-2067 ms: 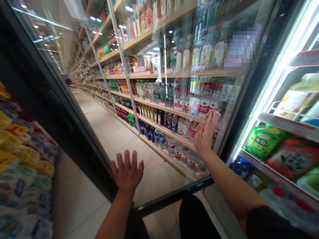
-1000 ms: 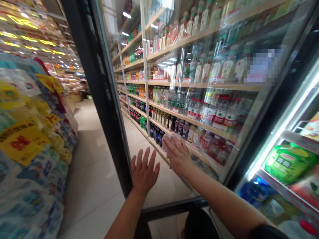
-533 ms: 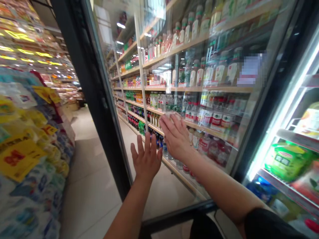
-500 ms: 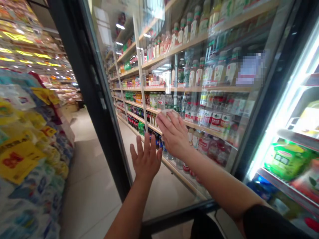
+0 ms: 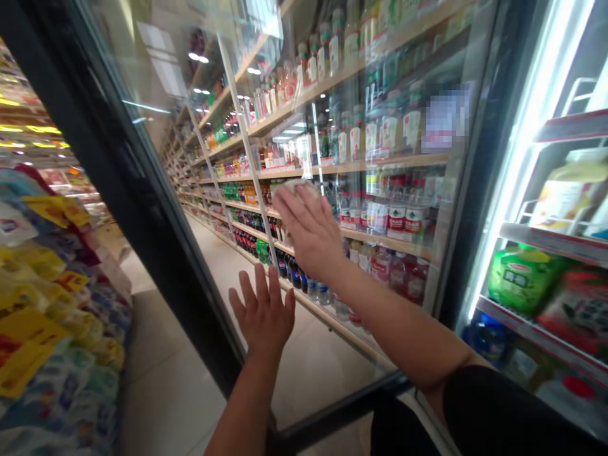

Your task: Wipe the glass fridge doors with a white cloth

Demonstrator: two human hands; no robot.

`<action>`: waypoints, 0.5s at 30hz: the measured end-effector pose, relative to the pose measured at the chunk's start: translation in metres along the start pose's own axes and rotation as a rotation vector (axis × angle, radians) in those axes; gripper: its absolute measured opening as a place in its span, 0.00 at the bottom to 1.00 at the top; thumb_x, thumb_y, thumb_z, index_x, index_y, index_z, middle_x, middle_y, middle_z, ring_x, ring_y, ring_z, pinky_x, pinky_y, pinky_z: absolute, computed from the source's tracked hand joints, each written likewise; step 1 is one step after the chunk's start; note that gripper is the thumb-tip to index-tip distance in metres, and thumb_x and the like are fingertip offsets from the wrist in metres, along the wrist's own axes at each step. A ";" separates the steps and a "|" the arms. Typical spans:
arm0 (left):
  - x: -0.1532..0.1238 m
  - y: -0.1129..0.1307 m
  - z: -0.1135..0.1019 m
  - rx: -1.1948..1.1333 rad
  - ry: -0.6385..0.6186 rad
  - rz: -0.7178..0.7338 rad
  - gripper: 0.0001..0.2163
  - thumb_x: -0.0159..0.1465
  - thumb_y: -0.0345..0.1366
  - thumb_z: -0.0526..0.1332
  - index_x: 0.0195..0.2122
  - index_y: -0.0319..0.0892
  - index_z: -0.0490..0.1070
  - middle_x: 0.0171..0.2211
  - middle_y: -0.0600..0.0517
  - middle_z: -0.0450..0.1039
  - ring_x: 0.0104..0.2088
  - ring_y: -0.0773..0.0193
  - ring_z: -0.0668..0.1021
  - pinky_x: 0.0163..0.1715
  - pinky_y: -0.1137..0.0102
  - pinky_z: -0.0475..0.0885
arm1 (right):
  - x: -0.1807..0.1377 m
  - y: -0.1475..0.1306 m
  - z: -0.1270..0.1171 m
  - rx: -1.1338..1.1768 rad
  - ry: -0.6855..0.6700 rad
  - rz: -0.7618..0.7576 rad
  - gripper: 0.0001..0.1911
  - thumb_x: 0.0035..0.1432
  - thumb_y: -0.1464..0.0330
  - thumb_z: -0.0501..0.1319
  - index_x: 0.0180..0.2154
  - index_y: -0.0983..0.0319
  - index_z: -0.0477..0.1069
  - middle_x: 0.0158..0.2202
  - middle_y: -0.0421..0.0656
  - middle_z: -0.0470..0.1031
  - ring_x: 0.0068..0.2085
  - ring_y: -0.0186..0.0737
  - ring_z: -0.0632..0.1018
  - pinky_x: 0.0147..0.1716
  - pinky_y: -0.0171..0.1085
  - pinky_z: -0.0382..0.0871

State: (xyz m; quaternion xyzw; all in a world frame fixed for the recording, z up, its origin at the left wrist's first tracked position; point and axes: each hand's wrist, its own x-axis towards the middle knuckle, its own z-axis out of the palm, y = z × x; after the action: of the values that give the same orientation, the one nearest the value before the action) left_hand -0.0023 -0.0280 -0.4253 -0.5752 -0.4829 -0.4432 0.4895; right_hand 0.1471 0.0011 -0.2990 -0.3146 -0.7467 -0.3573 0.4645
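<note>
In front of me stands a glass door (image 5: 313, 367) in a black frame, swung out from a lit cooler. My right hand (image 5: 316, 240) lies over a pale, crumpled cloth (image 5: 306, 185) and presses it to the glass, near the middle of the pane. Only the cloth's upper edge shows past the fingers. Lower and to the left, my left hand (image 5: 263, 313) is open, its fingers spread against or just before the same pane. It holds nothing.
At right, cooler shelves (image 5: 551, 239) carry a green pouch (image 5: 525, 278) and bottles. Long shelves of bottled drinks (image 5: 380, 215) show through the glass. Packaged goods with yellow price signs (image 5: 33, 345) are stacked at left, beside a tiled aisle (image 5: 166, 380).
The view has turned a little to the right. My right hand has moved slightly up on the glass with the cloth. The left hand stays spread, somewhat lower in the view.
</note>
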 end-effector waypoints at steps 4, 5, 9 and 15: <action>-0.001 0.000 0.001 -0.058 -0.018 -0.032 0.35 0.68 0.41 0.59 0.72 0.44 0.45 0.70 0.39 0.51 0.72 0.44 0.47 0.68 0.40 0.45 | -0.037 0.014 0.002 -0.012 0.060 0.095 0.35 0.68 0.71 0.50 0.73 0.59 0.43 0.72 0.41 0.55 0.74 0.46 0.48 0.73 0.51 0.44; -0.001 -0.001 0.001 -0.060 -0.025 -0.033 0.35 0.68 0.41 0.59 0.72 0.44 0.44 0.70 0.38 0.51 0.72 0.44 0.47 0.68 0.40 0.45 | -0.048 0.015 0.004 -0.014 0.054 0.049 0.35 0.68 0.71 0.50 0.73 0.59 0.44 0.71 0.40 0.57 0.74 0.44 0.49 0.73 0.50 0.43; 0.000 -0.002 0.001 -0.028 -0.023 -0.005 0.36 0.67 0.40 0.60 0.72 0.41 0.43 0.70 0.37 0.51 0.72 0.45 0.46 0.69 0.43 0.44 | -0.063 0.037 0.003 -0.016 0.012 -0.086 0.33 0.69 0.70 0.49 0.72 0.55 0.45 0.70 0.37 0.59 0.73 0.40 0.53 0.73 0.48 0.39; 0.001 -0.002 0.001 0.008 -0.003 0.004 0.36 0.66 0.39 0.61 0.72 0.40 0.45 0.70 0.36 0.51 0.72 0.44 0.47 0.68 0.44 0.46 | -0.039 0.078 -0.009 -0.016 0.199 0.325 0.34 0.70 0.70 0.45 0.73 0.60 0.35 0.74 0.46 0.48 0.74 0.48 0.48 0.71 0.54 0.47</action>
State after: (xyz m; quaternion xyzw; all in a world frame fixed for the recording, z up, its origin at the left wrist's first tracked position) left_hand -0.0037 -0.0265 -0.4244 -0.5749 -0.4843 -0.4395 0.4917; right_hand 0.2285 0.0312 -0.3134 -0.3979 -0.6337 -0.3130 0.5850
